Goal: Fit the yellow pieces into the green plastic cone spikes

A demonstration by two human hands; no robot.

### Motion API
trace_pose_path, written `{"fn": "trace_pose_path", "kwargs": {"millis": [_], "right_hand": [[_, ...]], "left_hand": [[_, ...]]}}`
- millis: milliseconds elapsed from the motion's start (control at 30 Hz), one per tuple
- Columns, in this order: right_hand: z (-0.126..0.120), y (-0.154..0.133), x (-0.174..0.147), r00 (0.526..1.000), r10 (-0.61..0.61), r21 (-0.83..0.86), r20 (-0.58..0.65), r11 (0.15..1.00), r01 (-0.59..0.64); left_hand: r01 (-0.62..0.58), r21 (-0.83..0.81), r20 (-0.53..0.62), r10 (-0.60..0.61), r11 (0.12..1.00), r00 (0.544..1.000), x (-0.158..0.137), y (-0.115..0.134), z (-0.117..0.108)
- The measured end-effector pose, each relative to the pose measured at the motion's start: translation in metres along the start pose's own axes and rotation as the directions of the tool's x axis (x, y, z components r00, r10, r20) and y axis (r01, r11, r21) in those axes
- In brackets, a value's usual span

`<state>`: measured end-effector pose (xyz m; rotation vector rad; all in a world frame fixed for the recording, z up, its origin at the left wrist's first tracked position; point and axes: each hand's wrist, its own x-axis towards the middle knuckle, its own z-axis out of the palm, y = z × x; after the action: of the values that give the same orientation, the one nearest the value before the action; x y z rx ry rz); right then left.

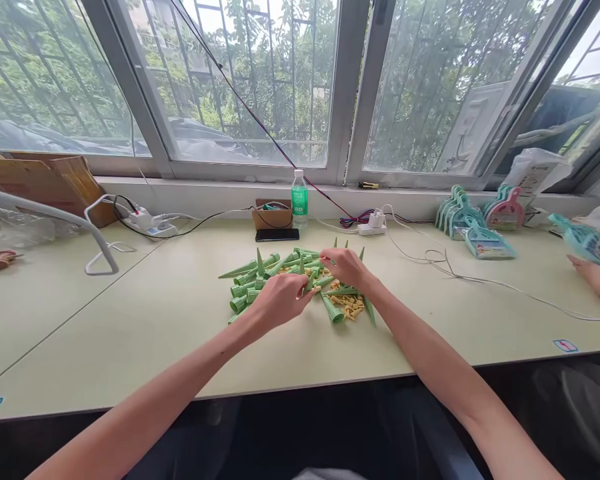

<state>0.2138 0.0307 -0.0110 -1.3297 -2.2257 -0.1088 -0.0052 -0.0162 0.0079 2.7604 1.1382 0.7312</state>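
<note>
In the middle of the table lies a heap of green plastic cones [240, 303], pointed at one end and open at the ribbed other end. Small yellow plastic pieces [349, 305] are scattered among them, mostly on the right side. My left hand [284, 297], at the front of the heap, is closed on a green cone [309, 283], with a small yellow piece by the fingertips. Over the back right of the heap, my right hand [347, 267] has its fingers pinched together; what they hold, if anything, is too small to tell.
Behind the heap are a black phone [277, 235], a water bottle [300, 200] and a cardboard box [272, 217]. White cables [450, 270] cross the table at right, near bundled teal dustpan-like items [487, 240]. Another person's hand [597, 279] is at far right. A grey metal tube [75, 210] stands left.
</note>
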Motion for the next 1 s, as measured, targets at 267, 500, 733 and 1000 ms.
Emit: {"fn": "trace_pose_path", "kwargs": {"millis": [267, 500, 733, 1000], "right_hand": [[-0.005, 0.003, -0.001, 0.998, 0.029, -0.104, 0.064, 0.994, -0.022], [-0.008, 0.005, -0.002, 0.994, 0.063, -0.112, 0.093, 0.992, -0.053], [-0.018, 0.001, -0.004, 0.991, 0.054, -0.080, 0.122, 0.996, -0.045], [-0.026, -0.003, -0.005, 0.984, 0.005, -0.017, 0.177, 1.000, -0.002]], "left_hand": [[0.035, -0.034, 0.077, -0.032, 0.999, 0.997, 0.006, -0.017, 0.002], [0.040, -0.055, 0.021, -0.039, 0.998, 0.999, -0.001, -0.023, 0.016], [0.079, -0.070, -0.010, -0.080, 0.994, 0.997, -0.002, -0.025, 0.020], [0.091, -0.185, -0.183, -0.125, 0.979, 0.975, -0.003, -0.024, 0.007]]}}
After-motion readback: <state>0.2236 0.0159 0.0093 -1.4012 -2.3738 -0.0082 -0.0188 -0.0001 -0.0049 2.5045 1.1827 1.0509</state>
